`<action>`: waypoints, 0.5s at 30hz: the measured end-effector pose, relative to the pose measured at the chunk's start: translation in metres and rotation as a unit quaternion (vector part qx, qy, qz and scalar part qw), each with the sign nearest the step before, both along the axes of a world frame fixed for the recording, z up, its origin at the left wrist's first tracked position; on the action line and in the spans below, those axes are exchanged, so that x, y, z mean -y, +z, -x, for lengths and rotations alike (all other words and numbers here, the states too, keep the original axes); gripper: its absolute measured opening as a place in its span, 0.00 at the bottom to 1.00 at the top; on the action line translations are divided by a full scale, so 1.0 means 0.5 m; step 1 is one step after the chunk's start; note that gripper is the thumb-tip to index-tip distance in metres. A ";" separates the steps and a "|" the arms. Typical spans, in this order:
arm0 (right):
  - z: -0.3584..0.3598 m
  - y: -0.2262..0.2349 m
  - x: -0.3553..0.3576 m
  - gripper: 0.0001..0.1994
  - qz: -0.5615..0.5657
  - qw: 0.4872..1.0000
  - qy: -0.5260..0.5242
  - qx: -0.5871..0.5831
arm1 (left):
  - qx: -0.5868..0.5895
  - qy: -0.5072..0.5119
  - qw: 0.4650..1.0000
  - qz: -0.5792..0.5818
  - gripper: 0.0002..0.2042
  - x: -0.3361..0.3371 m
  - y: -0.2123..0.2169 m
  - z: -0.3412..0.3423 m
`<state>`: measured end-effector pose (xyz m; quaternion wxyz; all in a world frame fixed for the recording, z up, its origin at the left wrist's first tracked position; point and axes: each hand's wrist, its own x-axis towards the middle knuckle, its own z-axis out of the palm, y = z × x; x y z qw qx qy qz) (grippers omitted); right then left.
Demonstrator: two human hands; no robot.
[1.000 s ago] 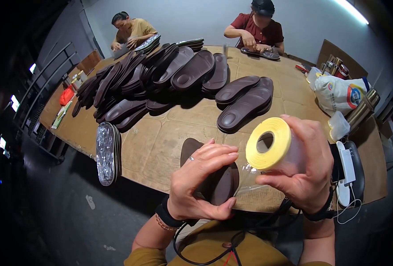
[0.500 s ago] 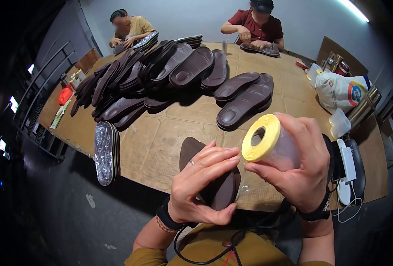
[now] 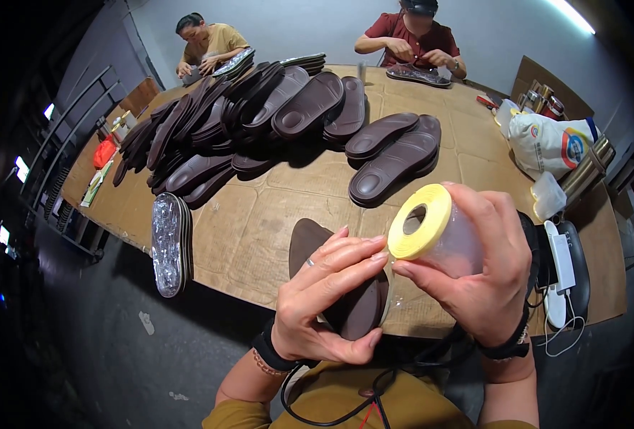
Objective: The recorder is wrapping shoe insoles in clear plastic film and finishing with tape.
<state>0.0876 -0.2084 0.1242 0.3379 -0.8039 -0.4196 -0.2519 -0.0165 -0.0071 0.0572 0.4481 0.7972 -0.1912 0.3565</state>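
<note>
Close in front of me, my left hand point(image 3: 324, 293) is wrapped round a dark brown shoe insole point(image 3: 360, 307), thumb on one side and fingers across the other. The insole's upper end shows above my knuckles. Just to the right, my right hand point(image 3: 490, 268) grips a roll of clear film point(image 3: 437, 214) with a yellow end and a hollow core. The roll is tilted, its yellow face close to my left fingertips. I cannot tell whether any film reaches from the roll to the insole.
A big heap of brown insoles point(image 3: 224, 118) covers the table's left and middle. A few more point(image 3: 395, 164) lie nearer the centre. A film-wrapped stack point(image 3: 170, 243) overhangs the left edge. At right are a white bag point(image 3: 546, 146) and a power strip point(image 3: 563, 264). Two people work across the table.
My hands, the insole and the roll hold nearly the same place. Across the table, the person in dark red has raised both hands off the wrapped insole and drawn them apart.
</note>
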 end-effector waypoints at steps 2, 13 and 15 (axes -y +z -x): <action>0.000 -0.003 -0.001 0.39 0.002 1.000 0.001 0.000 | -0.001 0.002 1.000 0.010 0.34 0.005 -0.001 0.003; 0.004 -0.016 -0.007 0.37 0.017 0.999 0.013 -0.029 | 0.016 -0.005 0.999 0.040 0.33 0.011 -0.021 0.004; 0.003 -0.019 -0.006 0.36 0.016 0.999 0.022 -0.025 | 0.028 -0.008 0.998 0.049 0.32 0.014 -0.027 0.004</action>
